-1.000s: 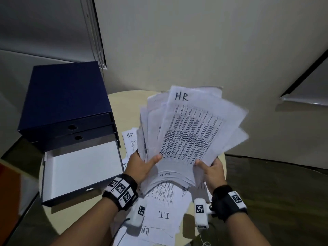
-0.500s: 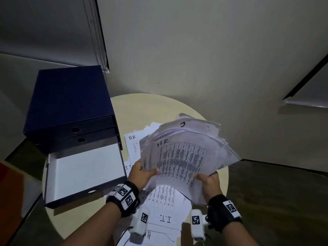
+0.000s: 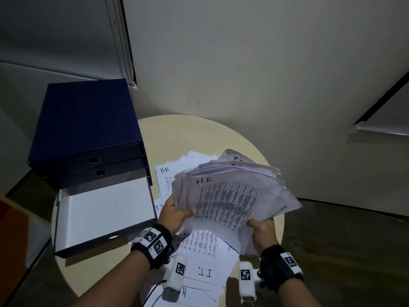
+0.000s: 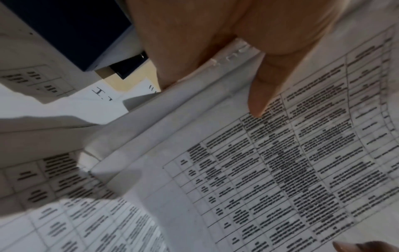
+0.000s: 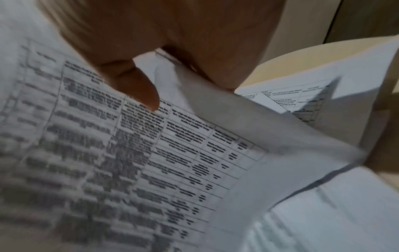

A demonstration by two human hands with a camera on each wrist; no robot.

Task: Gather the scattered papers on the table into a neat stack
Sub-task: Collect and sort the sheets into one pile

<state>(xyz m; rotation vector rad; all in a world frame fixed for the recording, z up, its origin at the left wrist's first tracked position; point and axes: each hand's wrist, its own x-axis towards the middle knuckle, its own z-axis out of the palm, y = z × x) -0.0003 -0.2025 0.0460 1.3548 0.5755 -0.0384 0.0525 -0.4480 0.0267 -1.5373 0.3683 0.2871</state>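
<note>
I had both hands on one thick bundle of white printed sheets, top page marked "HR" over a printed table, held up above the round pale-wood table. My left hand gripped the bundle's left edge, thumb pressed flat on the top page and the other fingers tucked underneath. My right hand gripped the near right corner the same way, thumb on top, the rest curled under the sheets. The bundle was not squared: edges fanned out at the far right and the pages bowed upward.

More loose white sheets lay flat on the table beneath the bundle: one marked "I.T." close to me, one marked "HR" further out just beside the box, others part hidden.

A dark navy cardboard drawer box stood on the left of the table, two upper drawers closed, its bottom drawer pulled out with a white inside. Black wristbands with square printed markers sat on both wrists. Right wrist view was blurred.
</note>
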